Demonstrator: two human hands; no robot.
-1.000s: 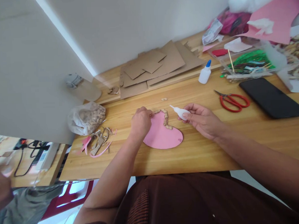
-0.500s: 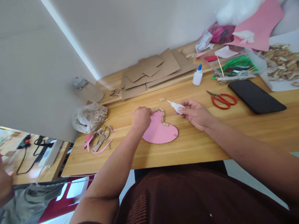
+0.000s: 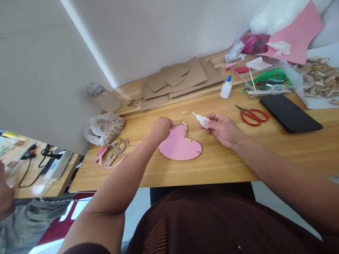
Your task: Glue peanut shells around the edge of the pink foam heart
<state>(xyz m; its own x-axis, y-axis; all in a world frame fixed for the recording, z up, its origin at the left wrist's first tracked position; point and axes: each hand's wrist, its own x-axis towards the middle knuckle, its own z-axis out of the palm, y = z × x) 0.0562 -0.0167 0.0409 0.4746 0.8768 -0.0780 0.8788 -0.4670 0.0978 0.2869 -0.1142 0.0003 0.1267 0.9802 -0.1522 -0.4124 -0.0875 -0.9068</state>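
Note:
A pink heart-shaped piece lies on the wooden table, with a row of peanut shells along part of its upper edge. My left hand is closed at the heart's upper left edge, where the shell row ends. Its fingertips are turned down, so whatever is between them is hidden. To the right of the heart, my right hand grips a small white glue bottle, its nozzle pointing up and left. A few small shell bits lie just beyond the heart.
Cardboard sheets, a blue-capped bottle, red-handled scissors and a black phone lie around. Peanut shells cover white paper at right. A bag of peanuts and scraps are left. Another person's hand shows far left.
The view has shifted slightly. Both hands keep nearly the same places, the left at the heart's edge and the right around the glue bottle.

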